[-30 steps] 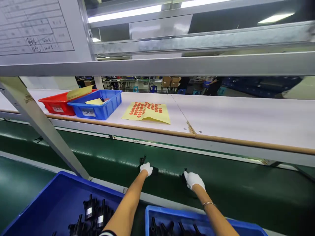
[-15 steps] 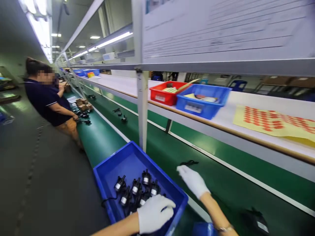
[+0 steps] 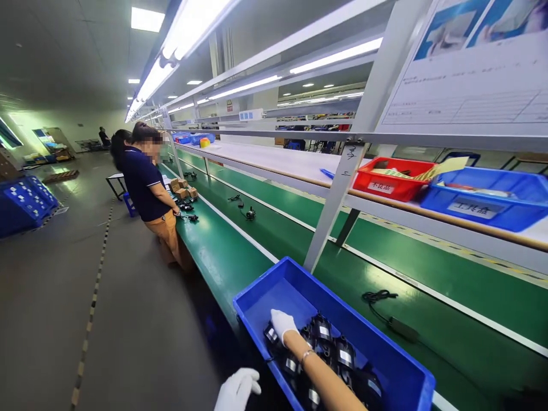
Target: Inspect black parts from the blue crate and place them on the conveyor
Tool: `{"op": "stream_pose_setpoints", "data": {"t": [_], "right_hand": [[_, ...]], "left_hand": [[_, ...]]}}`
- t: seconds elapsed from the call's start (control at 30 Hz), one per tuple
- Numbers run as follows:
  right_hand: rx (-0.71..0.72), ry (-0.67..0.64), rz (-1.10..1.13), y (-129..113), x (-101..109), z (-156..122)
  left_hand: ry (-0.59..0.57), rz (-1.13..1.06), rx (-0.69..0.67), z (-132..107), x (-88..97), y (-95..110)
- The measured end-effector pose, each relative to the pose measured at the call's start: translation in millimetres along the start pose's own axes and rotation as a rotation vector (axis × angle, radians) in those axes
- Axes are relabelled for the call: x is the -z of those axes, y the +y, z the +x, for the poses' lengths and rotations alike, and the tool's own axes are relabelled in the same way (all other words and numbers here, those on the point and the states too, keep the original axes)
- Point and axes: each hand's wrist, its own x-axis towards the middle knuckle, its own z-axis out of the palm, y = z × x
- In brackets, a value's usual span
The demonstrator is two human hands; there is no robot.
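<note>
At the far left, blue crates [image 3: 23, 202] are stacked on the floor. Further right, a co-worker [image 3: 148, 188] stands at the green belt [image 3: 222, 251], with small boxes [image 3: 182, 188] and black parts [image 3: 188, 217] lying by that person's hands. A further black part [image 3: 250, 214] with its cable is seen on the belt beyond.

At the bottom edge, the gloved left hand [image 3: 237, 391] is seen outside the blue bin [image 3: 295, 282], just off its near rim; nothing is held, and the fingers are loosely curled. The gloved right hand [image 3: 282, 324] is reached into the bin and laid on the pile of black pumps [image 3: 331, 354] at its near end; whether one is gripped cannot be told.

To the right of the bin, a black cable [image 3: 385, 311] lies on the belt. On the shelf above, a red tray [image 3: 391, 180] and a blue tray [image 3: 488, 200] stand side by side.
</note>
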Motion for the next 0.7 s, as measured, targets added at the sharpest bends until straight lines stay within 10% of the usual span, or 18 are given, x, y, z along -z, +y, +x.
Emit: {"op": "stream_pose_setpoints", "data": {"t": [0.13,0.27,0.53,0.7], "right_hand": [[-0.004,0.048,-0.068,-6.8,10.2,-15.2],[0.076,0.103,-0.107,-18.9,24.4,-48.3],[0.293,0.123,-0.082,-77.9,15.7,-119.1],[0.204,0.142,0.364,-92.8,18.6,-138.7]], "left_hand": [[0.122,-0.342,0.008,46.0,30.3,24.7],[-0.124,-0.561,-0.006,71.0,21.0,51.1],[-0.817,-0.98,0.291,-0.2,16.6,59.7],[-0.575,-1.295,0.341,-39.0,25.5,52.6]]}}
